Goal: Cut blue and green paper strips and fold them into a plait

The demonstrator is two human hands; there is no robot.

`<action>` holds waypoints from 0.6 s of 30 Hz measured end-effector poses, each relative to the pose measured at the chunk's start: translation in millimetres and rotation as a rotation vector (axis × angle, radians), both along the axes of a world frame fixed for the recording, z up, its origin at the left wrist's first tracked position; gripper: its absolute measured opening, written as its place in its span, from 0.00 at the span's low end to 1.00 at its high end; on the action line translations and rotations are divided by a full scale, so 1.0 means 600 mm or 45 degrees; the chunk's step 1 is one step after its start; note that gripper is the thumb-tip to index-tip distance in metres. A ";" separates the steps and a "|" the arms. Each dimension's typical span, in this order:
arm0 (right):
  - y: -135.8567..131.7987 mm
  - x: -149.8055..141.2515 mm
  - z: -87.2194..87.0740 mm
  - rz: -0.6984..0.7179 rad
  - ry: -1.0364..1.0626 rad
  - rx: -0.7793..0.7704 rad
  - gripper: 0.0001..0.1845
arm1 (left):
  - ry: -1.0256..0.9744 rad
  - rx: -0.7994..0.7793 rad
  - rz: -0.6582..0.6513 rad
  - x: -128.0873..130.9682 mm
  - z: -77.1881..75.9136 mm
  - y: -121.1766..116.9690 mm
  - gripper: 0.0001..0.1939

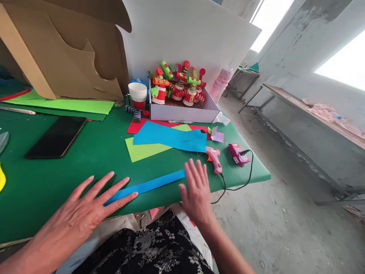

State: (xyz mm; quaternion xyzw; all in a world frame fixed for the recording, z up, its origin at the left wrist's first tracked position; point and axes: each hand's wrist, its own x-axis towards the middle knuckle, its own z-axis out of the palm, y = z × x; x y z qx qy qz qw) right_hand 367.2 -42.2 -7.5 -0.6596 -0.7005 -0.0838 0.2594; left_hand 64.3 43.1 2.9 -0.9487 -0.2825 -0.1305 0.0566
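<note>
A long narrow strip of blue paper (159, 182) lies on the green tabletop near its front edge, running from lower left to upper right. My left hand (92, 203) rests flat with fingers spread over the strip's left end. At the other end, my right hand (196, 188) is stretched out, its fingers covering the tip of the strip. Just beyond the right hand is a pink glue gun (215, 160). Wider sheets of blue paper (171, 137) lie behind the strip, on top of light green paper (137, 150) and red paper (132, 126).
A white box (184, 113) of paper-and-cup figures stands at the back beside stacked paper cups (138, 93). A phone (57, 137) lies at left, with green sheets (62, 104) behind it. A purple box (238, 154) with a plugged-in cord sits near the right edge.
</note>
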 end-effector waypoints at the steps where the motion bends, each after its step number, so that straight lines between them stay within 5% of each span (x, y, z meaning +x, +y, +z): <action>1: 0.002 -0.020 0.003 0.157 -0.018 -0.020 0.32 | -0.007 -0.012 0.003 0.000 -0.003 0.000 0.38; 5: 0.012 -0.093 0.003 0.726 -0.084 -0.311 0.38 | 0.048 -0.075 0.053 0.001 -0.015 -0.005 0.36; 9: 0.018 -0.113 -0.008 0.732 -0.084 -0.428 0.41 | 0.089 -0.033 0.158 -0.004 -0.020 -0.019 0.41; 18: 0.021 -0.103 -0.004 0.729 -0.157 -0.361 0.38 | 0.263 0.057 0.319 -0.068 0.005 -0.043 0.48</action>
